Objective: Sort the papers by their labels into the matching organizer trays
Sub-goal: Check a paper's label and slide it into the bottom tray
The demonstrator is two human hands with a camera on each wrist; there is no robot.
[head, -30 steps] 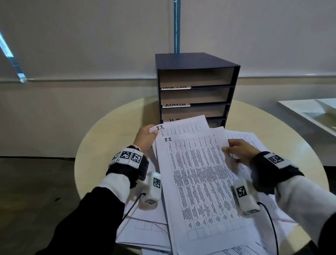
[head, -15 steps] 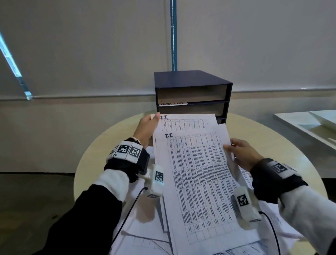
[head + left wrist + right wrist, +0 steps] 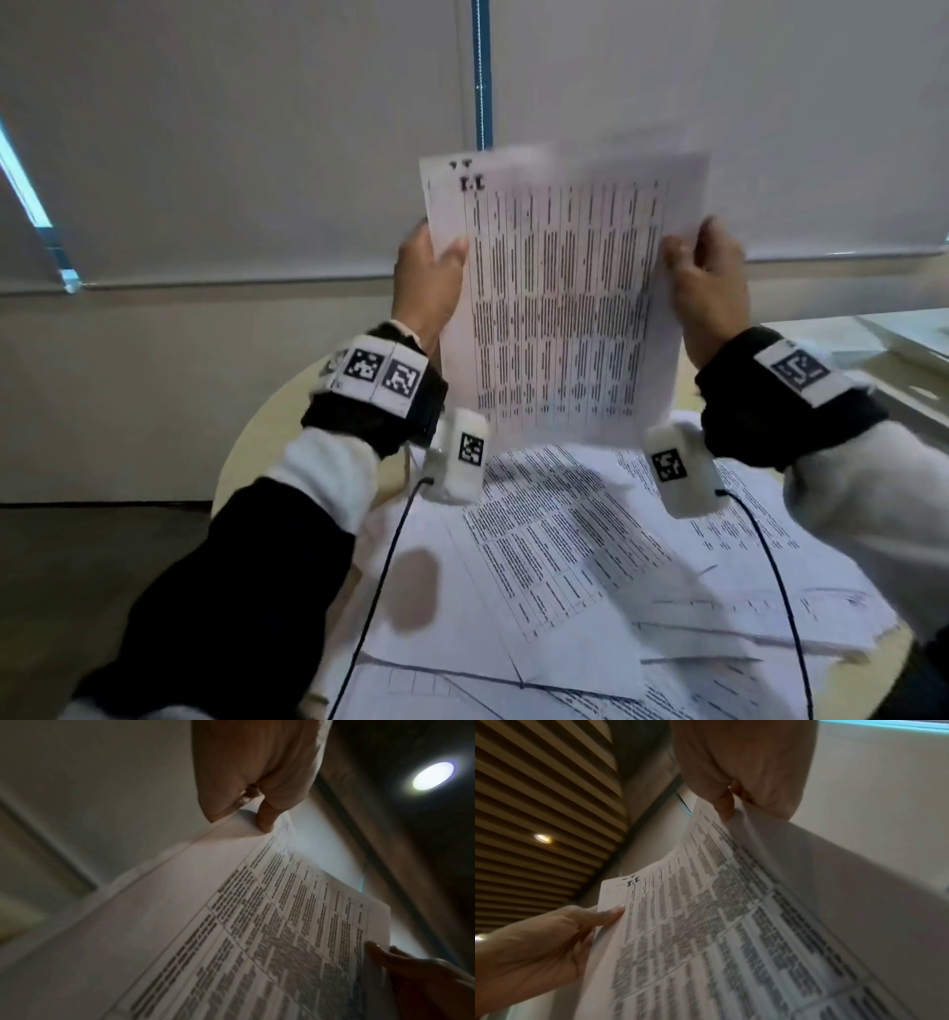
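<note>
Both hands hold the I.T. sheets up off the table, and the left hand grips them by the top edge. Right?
Not quite. The left hand grips the I.T. sheets by their left side edge, as the head view shows; the right hand holds the opposite edge.

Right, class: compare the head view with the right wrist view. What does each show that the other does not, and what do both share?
Only the head view shows the round table, the loose papers lying on it, and both wrist bands. Only the right wrist view shows the slatted ceiling and a ceiling light. Both show the held sheets marked I.T., raised upright, with the left hand gripping one side edge and the right hand gripping the other.
</note>
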